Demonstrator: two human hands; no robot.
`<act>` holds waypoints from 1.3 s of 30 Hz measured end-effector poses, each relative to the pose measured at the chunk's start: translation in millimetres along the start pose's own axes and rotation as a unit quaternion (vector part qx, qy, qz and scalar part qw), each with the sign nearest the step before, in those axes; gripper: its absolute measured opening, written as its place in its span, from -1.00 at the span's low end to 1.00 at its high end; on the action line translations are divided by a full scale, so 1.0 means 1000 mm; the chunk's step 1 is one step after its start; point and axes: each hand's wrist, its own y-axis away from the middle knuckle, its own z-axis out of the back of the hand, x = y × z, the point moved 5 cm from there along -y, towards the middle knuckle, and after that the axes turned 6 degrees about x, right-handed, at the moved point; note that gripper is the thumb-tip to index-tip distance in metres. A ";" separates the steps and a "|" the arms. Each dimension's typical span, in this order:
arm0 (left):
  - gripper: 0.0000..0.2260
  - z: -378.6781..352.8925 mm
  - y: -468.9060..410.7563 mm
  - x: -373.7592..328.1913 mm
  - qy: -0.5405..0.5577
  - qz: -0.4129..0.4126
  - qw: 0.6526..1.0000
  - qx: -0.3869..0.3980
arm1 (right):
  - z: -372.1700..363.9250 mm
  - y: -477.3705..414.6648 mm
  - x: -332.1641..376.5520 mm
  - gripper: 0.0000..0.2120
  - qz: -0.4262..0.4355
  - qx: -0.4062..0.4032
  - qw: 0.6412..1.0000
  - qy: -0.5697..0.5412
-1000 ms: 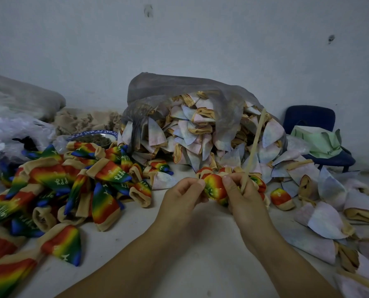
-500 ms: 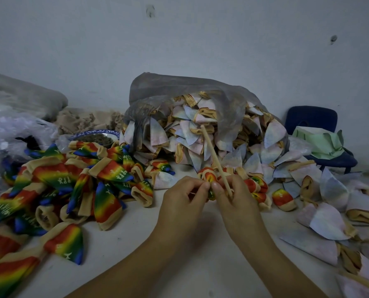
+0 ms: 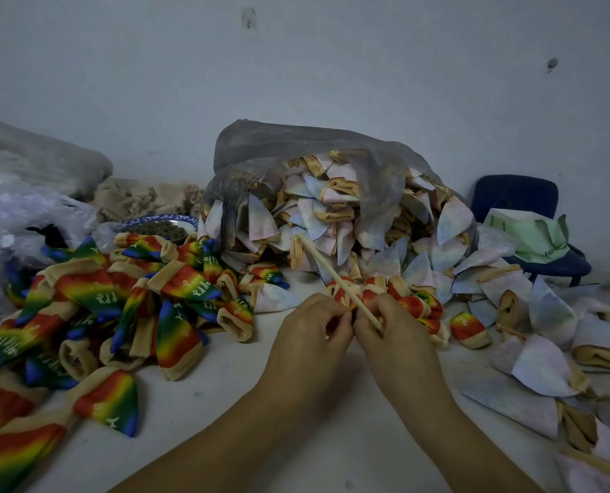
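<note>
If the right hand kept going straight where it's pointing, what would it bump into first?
Probably the little bunch of rainbow pieces just past the right hand, which holds a wooden stick. Behind them lies the pale pile spilling from the plastic bag; depth is hard to judge.

1. The place looked like a small piecework workroom where socks were handled in bulk.
2. A heap of rainbow socks [image 3: 118, 307] covered the left of the pale desk [image 3: 225, 386].
3. A big grey plastic bag [image 3: 296, 151] spilled a mass of pale inside-out socks [image 3: 332, 215] across the back and right.
4. The left hand [image 3: 310, 332] and right hand [image 3: 396, 336] worked one rainbow piece [image 3: 344, 300] with a wooden stick [image 3: 335, 275], which was plain handwork.
5. A bare, marked wall [image 3: 332, 65], a blue chair [image 3: 516, 197] and filled clear bags [image 3: 29, 215] at the left suggested a plain back room.
</note>
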 end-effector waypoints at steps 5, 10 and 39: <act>-0.85 0.006 -0.009 0.004 -0.032 0.035 0.998 0.033 | 0.005 -0.007 0.003 -0.85 0.024 0.049 0.996 0.074; -0.80 0.001 -0.008 0.014 0.000 0.079 0.994 0.079 | 0.003 -0.008 -0.010 -0.83 -0.001 0.084 0.996 0.019; -0.65 -0.009 0.002 0.034 0.453 0.244 0.856 0.055 | -0.013 0.002 0.009 -0.84 0.089 0.103 0.990 -0.034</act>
